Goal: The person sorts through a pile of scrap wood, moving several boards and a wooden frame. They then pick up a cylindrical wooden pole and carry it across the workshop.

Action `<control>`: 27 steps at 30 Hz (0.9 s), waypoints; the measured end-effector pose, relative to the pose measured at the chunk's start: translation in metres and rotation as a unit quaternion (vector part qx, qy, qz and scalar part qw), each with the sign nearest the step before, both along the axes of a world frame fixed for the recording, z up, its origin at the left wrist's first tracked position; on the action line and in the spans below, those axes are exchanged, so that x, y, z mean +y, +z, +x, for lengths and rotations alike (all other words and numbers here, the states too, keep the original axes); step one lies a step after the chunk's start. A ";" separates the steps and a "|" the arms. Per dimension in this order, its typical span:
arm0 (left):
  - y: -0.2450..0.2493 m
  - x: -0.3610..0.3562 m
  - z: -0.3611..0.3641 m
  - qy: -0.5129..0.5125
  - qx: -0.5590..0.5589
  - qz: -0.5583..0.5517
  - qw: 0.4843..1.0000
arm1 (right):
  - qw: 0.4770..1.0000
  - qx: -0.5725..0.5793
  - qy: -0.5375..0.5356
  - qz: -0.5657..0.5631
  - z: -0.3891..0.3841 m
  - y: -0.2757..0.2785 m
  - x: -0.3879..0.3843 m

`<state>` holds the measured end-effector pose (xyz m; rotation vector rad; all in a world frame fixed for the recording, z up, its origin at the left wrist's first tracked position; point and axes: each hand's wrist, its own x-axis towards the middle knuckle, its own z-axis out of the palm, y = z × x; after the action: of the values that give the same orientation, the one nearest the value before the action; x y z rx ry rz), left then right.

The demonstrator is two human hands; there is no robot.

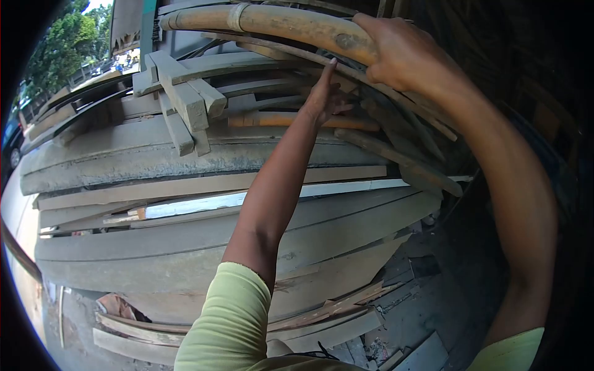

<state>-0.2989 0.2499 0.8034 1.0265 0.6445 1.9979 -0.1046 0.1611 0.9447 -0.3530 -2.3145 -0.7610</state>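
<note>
My right hand (399, 52) is wrapped round the near right end of a thick bamboo pole (291, 23). The pole has a pale raised node and a dark knot, and it spans the top of the view above the wood pile. Below it, my left hand (327, 99) reaches over the pile with its fingers spread and nothing in them. Its index fingertip overlaps a long thin wood strip (303, 54) in this view. A shorter orange-brown bamboo piece (281, 119) lies just under the left hand.
Dusty boards (154, 244) are stacked in layers before me. Short square timbers (182, 96) lie crosswise on the upper left. A white-painted strip (198, 204) sticks out midway down. Scrap wood (148, 334) lies on the floor. Trees (62, 46) show outside at left.
</note>
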 end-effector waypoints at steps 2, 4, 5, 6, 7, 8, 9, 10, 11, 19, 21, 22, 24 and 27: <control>0.009 0.032 -0.029 -0.056 0.035 0.062 0.996 | 0.999 -0.034 -0.015 -0.036 0.003 -0.002 -0.008; 0.021 0.050 -0.030 -0.070 -0.011 0.103 0.992 | 0.998 -0.027 -0.031 -0.043 0.007 -0.012 -0.013; 0.025 0.057 -0.031 -0.062 0.007 0.136 0.989 | 0.997 -0.030 -0.032 -0.060 0.010 -0.016 -0.014; 0.022 0.068 -0.032 -0.070 -0.008 0.127 0.989 | 0.997 -0.027 -0.016 -0.065 0.014 -0.019 -0.013; 0.018 0.071 -0.030 -0.076 -0.023 0.115 0.990 | 0.997 -0.022 -0.021 -0.068 0.018 -0.023 -0.012; 0.017 0.063 -0.022 -0.098 -0.036 0.121 0.987 | 0.997 -0.016 -0.019 -0.072 0.024 -0.026 -0.009; 0.015 0.055 -0.013 -0.119 -0.048 0.125 0.984 | 0.997 -0.010 -0.017 -0.076 0.030 -0.031 -0.008; 0.010 0.051 -0.009 -0.153 -0.049 0.148 0.976 | 0.997 0.000 -0.024 -0.073 0.038 -0.037 -0.011; 0.010 0.049 -0.001 -0.115 -0.027 0.185 0.976 | 0.997 -0.004 -0.025 -0.079 0.044 -0.041 -0.013; -0.033 -0.007 0.048 -0.116 -0.044 -0.058 0.991 | 0.995 0.035 -0.041 -0.087 0.133 -0.087 -0.077; -0.004 -0.088 0.115 -0.132 -0.076 -0.026 0.988 | 0.996 0.027 -0.047 -0.069 0.147 -0.098 -0.093; -0.012 -0.081 0.118 -0.137 -0.074 -0.027 0.987 | 0.996 0.029 -0.052 -0.069 0.154 -0.101 -0.101; -0.033 -0.062 0.119 -0.120 -0.081 0.024 0.989 | 0.999 0.013 -0.044 -0.024 0.166 -0.106 -0.118; -0.011 -0.111 0.131 -0.226 -0.055 -0.068 0.970 | 0.997 0.025 -0.072 -0.015 0.172 -0.104 -0.133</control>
<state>-0.1675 0.1390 0.7924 0.8810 0.4340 1.5767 0.0678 0.0277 0.8412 -0.5507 -2.2744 -0.7788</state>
